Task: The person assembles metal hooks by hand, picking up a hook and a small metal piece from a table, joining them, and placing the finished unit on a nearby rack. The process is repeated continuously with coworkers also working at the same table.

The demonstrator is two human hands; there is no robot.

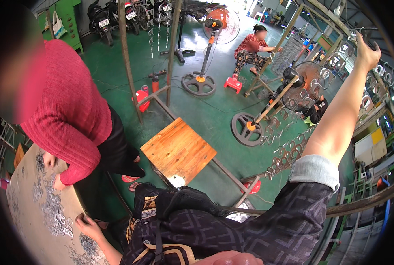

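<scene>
My right arm is stretched far up to the right. At its end my right hand is open with fingers apart, close to metal pieces hanging from a frame; I see nothing held in it. My left hand rests at the edge of the table, fingers loosely extended and apart, with nothing visible in them. Beside it on the table lie a dark pile of small metal pieces and a scattered group of shiny metal rings. The undersides of my left fingers are hidden.
A co-worker in a red sweater handles small pieces at the table. Ahead stand a wooden board on a metal frame and two pedestal fans. Strings of metal pieces hang at right. Another person sits farther back.
</scene>
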